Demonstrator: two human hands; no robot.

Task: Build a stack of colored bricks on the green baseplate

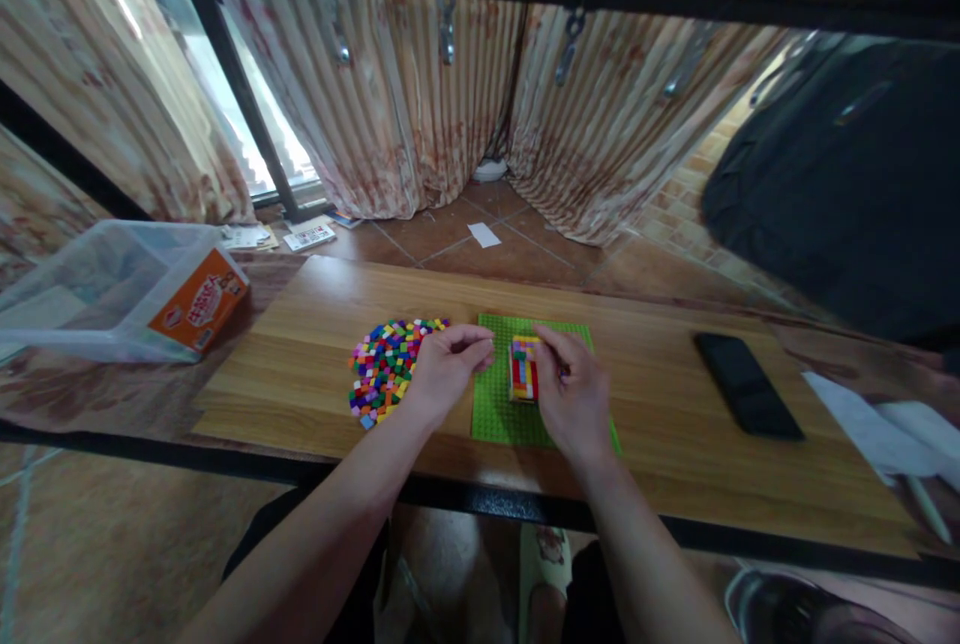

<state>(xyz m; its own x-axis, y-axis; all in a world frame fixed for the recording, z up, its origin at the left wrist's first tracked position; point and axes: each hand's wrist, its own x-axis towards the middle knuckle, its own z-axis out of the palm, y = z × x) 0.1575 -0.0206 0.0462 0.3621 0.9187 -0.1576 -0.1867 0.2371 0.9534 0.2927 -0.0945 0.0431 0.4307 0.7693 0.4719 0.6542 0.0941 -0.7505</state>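
Note:
A bright green studded baseplate (493, 414) lies on the wooden board, bearing a small block built of coloured toy bricks (523, 376) in red, yellow, blue and orange. My left hand (448, 369) hovers by the plate's left edge, thumb and forefinger pinched together; anything between them is too small to make out. Over the right side of the built block, my right hand (576, 394) is curled, its thumb and forefinger at the block's top. A bit of colour shows among its fingers, but what it grips is hidden. Loose bricks (382, 364) form a colourful pile beside my left hand.
A clear plastic box (112, 334) with an orange label stands at the left. A black phone (748, 386) rests to the right on the wooden board (652, 464). Beyond it lie white papers (862, 424). A dark bar crosses the view above, with metal clips hanging from it.

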